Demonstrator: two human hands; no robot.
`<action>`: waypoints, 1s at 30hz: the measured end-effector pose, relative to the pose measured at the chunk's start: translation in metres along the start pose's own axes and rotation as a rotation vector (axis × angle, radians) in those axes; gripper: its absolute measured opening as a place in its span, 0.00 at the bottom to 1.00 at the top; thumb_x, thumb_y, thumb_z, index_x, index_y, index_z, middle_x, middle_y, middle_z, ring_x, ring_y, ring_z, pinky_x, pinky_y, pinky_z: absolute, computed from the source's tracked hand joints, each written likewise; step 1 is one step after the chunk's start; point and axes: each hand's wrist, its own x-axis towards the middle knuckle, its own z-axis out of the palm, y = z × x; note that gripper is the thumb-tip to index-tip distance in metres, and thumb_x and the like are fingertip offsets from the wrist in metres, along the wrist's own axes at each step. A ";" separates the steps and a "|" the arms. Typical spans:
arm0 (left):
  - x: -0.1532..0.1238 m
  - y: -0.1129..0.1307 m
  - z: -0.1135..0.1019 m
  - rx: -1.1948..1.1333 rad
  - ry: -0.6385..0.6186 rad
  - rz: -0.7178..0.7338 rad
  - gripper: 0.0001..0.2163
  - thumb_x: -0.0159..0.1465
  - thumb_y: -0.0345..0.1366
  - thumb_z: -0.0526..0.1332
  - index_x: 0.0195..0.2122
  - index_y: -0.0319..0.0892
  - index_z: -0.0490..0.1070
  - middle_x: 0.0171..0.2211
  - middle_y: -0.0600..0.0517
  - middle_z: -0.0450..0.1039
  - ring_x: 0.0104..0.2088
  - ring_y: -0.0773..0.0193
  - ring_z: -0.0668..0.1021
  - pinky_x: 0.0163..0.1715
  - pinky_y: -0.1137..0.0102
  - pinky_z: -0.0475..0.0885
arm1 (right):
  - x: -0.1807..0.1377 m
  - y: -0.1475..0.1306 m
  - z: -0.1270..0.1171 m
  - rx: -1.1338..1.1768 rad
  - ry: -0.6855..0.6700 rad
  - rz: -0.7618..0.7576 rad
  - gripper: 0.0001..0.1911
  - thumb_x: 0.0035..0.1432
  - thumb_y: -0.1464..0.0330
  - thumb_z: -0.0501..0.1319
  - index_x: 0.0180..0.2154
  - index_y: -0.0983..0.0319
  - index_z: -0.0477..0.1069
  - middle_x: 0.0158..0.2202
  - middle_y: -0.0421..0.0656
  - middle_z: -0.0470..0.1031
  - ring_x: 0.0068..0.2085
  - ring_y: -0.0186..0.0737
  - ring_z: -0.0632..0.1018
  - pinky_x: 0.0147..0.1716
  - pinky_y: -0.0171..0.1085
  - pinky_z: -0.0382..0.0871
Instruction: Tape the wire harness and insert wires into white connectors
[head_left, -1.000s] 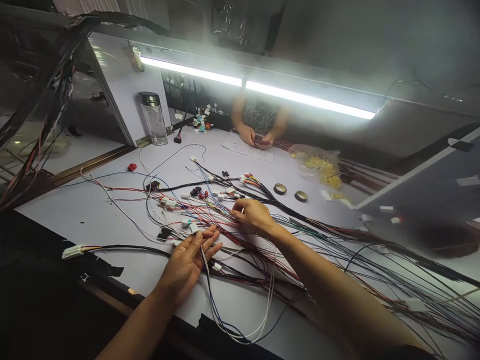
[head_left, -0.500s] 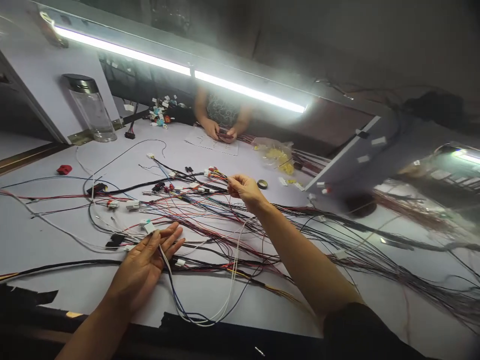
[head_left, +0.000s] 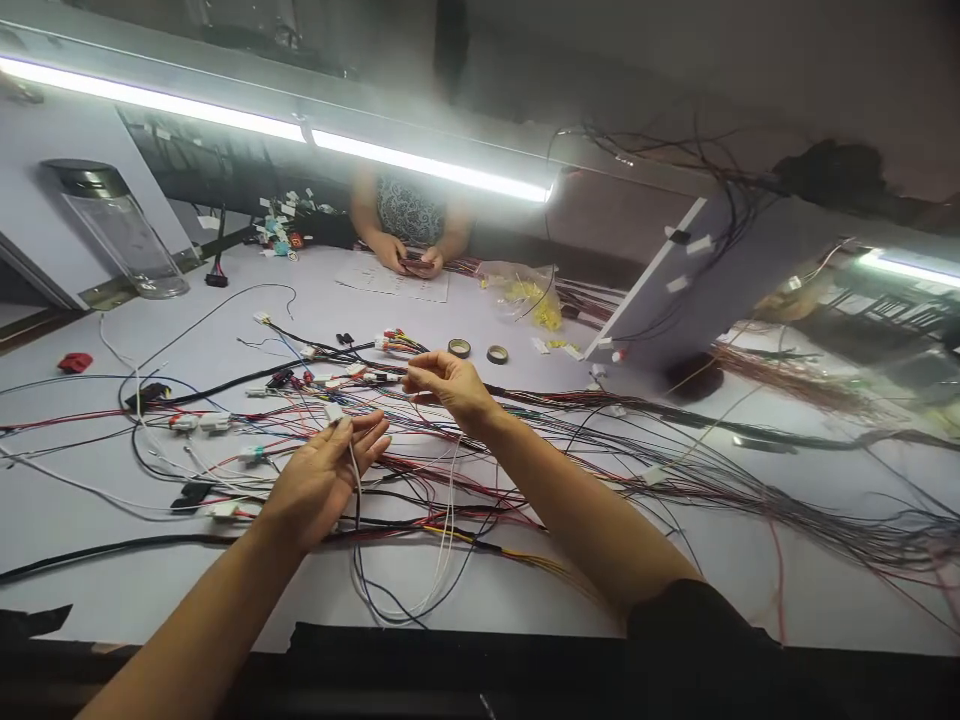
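Note:
My left hand (head_left: pixel 319 480) is palm up, with thumb and index finger pinching a small white connector (head_left: pixel 334 412). White and dark blue wires (head_left: pixel 358 520) hang from it and loop down over the table. Over the middle of the wire harness, my right hand (head_left: pixel 450 392) has its thumb and fingers drawn together; what lies between the tips, if anything, is too small to make out. Just left of those fingertips is a white and black connector (head_left: pixel 382 378). Behind it lies a white connector with several coloured wires (head_left: pixel 394 342).
Two tape rolls (head_left: pixel 459 348) lie beyond my right hand, near a bag of yellow parts (head_left: pixel 532 298). A glass bottle (head_left: pixel 124 235) stands at back left. Across the table, another person's hands (head_left: pixel 409 258) hold a dark flat object. Long wires (head_left: pixel 720 490) run off right.
The view has shifted to the right. My right hand has come away from the coloured-wire connector and down toward my left hand. The left hand still pinches the white connector, now slightly raised.

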 end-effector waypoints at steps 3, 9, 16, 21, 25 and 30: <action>0.012 -0.003 0.007 0.009 -0.019 0.026 0.12 0.67 0.31 0.53 0.34 0.34 0.76 0.51 0.38 0.74 0.53 0.53 0.75 0.56 0.60 0.68 | -0.004 0.007 0.001 -0.060 -0.107 -0.067 0.11 0.50 0.67 0.68 0.35 0.63 0.71 0.31 0.39 0.77 0.34 0.31 0.77 0.38 0.33 0.70; 0.017 0.011 0.010 0.044 -0.036 0.087 0.12 0.67 0.32 0.53 0.35 0.36 0.76 0.52 0.39 0.74 0.53 0.52 0.75 0.55 0.54 0.68 | -0.003 0.029 0.000 -0.237 -0.337 -0.193 0.09 0.55 0.65 0.63 0.37 0.64 0.74 0.34 0.41 0.77 0.36 0.33 0.76 0.42 0.35 0.68; 0.012 0.034 0.007 0.094 0.027 0.209 0.12 0.67 0.36 0.53 0.35 0.39 0.75 0.52 0.44 0.73 0.54 0.53 0.74 0.54 0.56 0.70 | -0.001 0.042 -0.012 -0.578 -0.282 -0.217 0.16 0.65 0.62 0.52 0.42 0.64 0.75 0.36 0.41 0.76 0.40 0.36 0.74 0.41 0.33 0.64; -0.004 0.069 -0.015 0.137 0.095 0.363 0.09 0.65 0.36 0.57 0.33 0.40 0.75 0.48 0.45 0.75 0.53 0.50 0.74 0.52 0.55 0.73 | -0.005 0.054 -0.017 -0.771 -0.276 -0.291 0.15 0.66 0.63 0.53 0.39 0.61 0.77 0.35 0.39 0.77 0.39 0.36 0.75 0.39 0.32 0.63; -0.016 0.093 -0.035 0.139 0.131 0.418 0.08 0.65 0.36 0.58 0.34 0.39 0.75 0.44 0.46 0.76 0.53 0.50 0.74 0.50 0.56 0.74 | -0.010 0.061 -0.015 -0.927 -0.325 -0.437 0.10 0.64 0.67 0.57 0.37 0.61 0.77 0.38 0.42 0.79 0.40 0.36 0.76 0.40 0.31 0.63; -0.009 0.088 -0.047 0.090 0.280 0.320 0.13 0.67 0.31 0.52 0.30 0.36 0.75 0.36 0.46 0.76 0.39 0.60 0.79 0.43 0.63 0.77 | -0.015 0.042 -0.020 -1.222 -0.312 -0.433 0.10 0.64 0.67 0.58 0.36 0.62 0.77 0.38 0.45 0.79 0.38 0.37 0.75 0.41 0.35 0.59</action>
